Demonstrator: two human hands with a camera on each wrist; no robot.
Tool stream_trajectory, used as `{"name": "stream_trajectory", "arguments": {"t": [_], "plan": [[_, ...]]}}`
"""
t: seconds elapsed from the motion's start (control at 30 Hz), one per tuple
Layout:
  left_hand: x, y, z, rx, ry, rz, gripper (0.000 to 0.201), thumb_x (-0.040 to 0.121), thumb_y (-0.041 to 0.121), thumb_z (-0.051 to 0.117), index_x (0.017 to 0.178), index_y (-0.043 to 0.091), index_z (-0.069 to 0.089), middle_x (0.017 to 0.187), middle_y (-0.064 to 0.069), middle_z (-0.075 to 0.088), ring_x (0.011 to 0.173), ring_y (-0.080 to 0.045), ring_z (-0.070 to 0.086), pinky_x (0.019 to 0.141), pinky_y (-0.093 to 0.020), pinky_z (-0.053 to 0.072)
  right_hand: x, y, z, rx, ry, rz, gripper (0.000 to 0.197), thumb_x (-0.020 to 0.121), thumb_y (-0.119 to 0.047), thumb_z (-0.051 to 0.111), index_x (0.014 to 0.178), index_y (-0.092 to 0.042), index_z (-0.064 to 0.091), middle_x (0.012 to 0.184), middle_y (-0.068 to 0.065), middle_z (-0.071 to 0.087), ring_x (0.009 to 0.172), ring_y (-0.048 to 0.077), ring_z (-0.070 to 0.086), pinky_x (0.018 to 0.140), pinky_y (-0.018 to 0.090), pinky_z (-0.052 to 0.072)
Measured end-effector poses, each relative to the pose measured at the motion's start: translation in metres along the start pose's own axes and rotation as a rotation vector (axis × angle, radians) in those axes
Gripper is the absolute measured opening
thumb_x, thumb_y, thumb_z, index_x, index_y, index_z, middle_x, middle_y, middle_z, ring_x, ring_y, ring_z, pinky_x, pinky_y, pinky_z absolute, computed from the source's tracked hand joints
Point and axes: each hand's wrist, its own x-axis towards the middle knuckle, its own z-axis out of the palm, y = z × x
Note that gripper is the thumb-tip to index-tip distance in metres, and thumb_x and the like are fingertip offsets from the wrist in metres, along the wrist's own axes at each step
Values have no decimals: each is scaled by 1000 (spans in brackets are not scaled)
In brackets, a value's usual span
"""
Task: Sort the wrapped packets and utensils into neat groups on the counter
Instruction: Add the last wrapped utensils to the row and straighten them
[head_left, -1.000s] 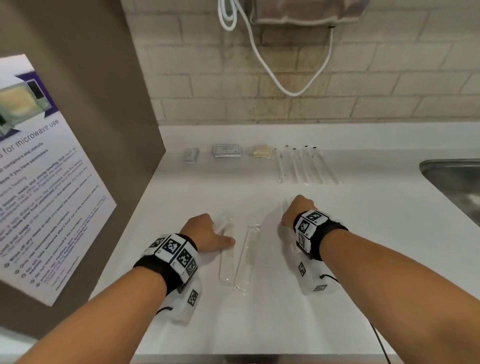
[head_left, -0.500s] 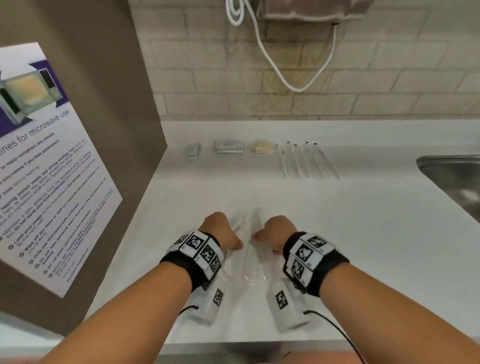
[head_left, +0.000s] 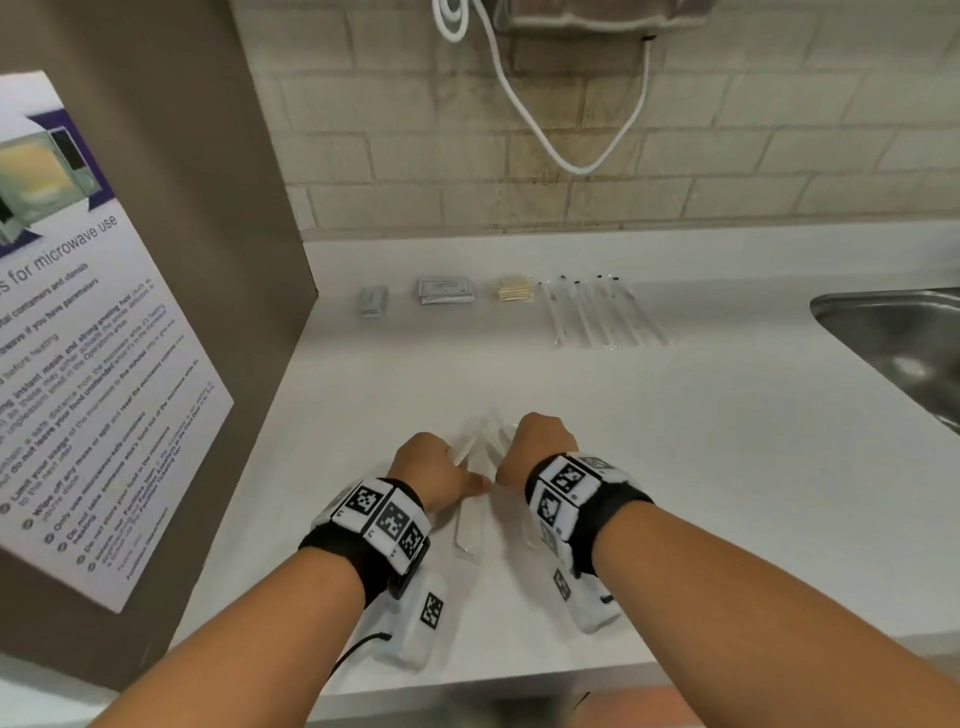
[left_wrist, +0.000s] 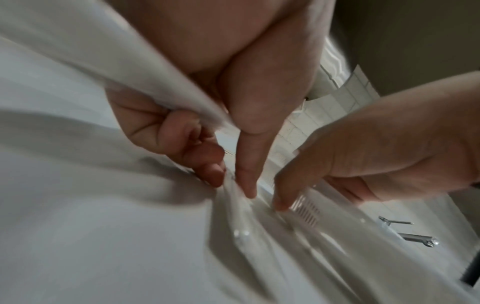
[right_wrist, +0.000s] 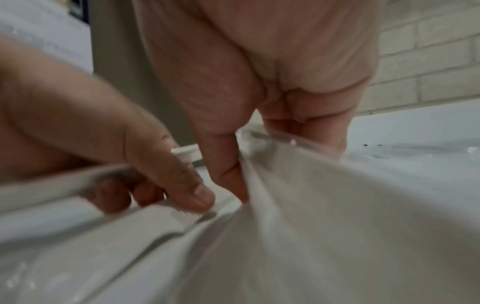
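Your left hand (head_left: 434, 470) and right hand (head_left: 535, 449) each pinch a clear-wrapped utensil (head_left: 470, 525), thumbs nearly touching, so only these remain unsorted; well beyond your grip the packets (head_left: 447, 290) and sticks (head_left: 597, 314) already lie grouped.

Right hand (head_left: 537, 447): moved in from the right of the wrapped utensils (head_left: 475, 470) until its thumb nearly meets the left grip; now curled on its own wrapper.
Left hand (head_left: 431, 470): shifted inward, holding the other wrapper.
Wrapped utensils: formerly parallel on the tabletop (head_left: 675, 467), far ends now gathered together between both grips.
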Motion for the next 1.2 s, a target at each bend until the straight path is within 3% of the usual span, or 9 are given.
{"name": "stream_trajectory", "arguments": {"t": [0.1,0.2,0.43,0.67,0.83,0.93,1.03,1.13,1.2], "plan": [[8,4,2,-28,6,36,34,70,29,81,62,13,52,68,-3,57,64,-21,55,61,-27,42,7,17,-2,49,21,31,35,80,-15,67,62,-13,37,75,3,53,77,21,56,58,22,46],[17,15,6,-3,-15,60,35,70,30,81,63,14,51,69,-1,56,67,-20,56,61,-26,42,13,43,-10,85,45,40,36,75,-15,70,62,-15,37,74,2,48,73,21,52,42,20,31],[40,68,40,42,-84,152,37,69,28,81,62,14,46,65,2,50,60,-16,49,57,-24,38,34,137,-44,185,160,199,33,74,-14,68,65,-16,36,71,-3,44,56,10,41,45,19,30],[95,188,91,-52,-59,259,31,69,30,81,78,8,62,81,-5,64,78,-20,63,70,-31,49,97,220,-110,155,213,246,38,72,-19,74,64,-16,37,68,-3,43,69,19,50,44,20,29],[151,275,130,-79,-36,293,33,72,33,81,69,16,52,73,2,56,74,-19,57,65,-25,40,160,269,-159,221,265,221,34,71,-14,71,63,-13,37,67,-1,44,58,16,44,45,23,30],[187,323,148,-33,6,281,38,74,39,78,90,12,56,86,1,57,82,-20,56,69,-26,40,203,287,-195,228,271,164,22,70,-16,73,75,-9,52,80,5,57,72,23,55,53,24,39],[220,358,160,49,14,236,35,77,38,75,89,12,55,85,0,57,84,-21,57,69,-26,40,245,292,-224,213,205,123,26,73,-18,73,71,-10,48,80,5,54,74,23,53,55,23,40],[249,376,168,114,70,166,48,79,34,74,113,3,58,109,-8,64,103,-26,62,72,-25,41,287,291,-236,246,161,112,27,73,-19,73,69,-11,47,71,2,51,66,20,53,45,21,36],[267,382,172,178,98,130,50,79,32,74,114,-1,60,111,-10,67,104,-26,64,71,-24,43,312,291,-236,261,141,109,30,73,-18,73,65,-13,44,66,1,48,61,19,53,42,20,36]]}}
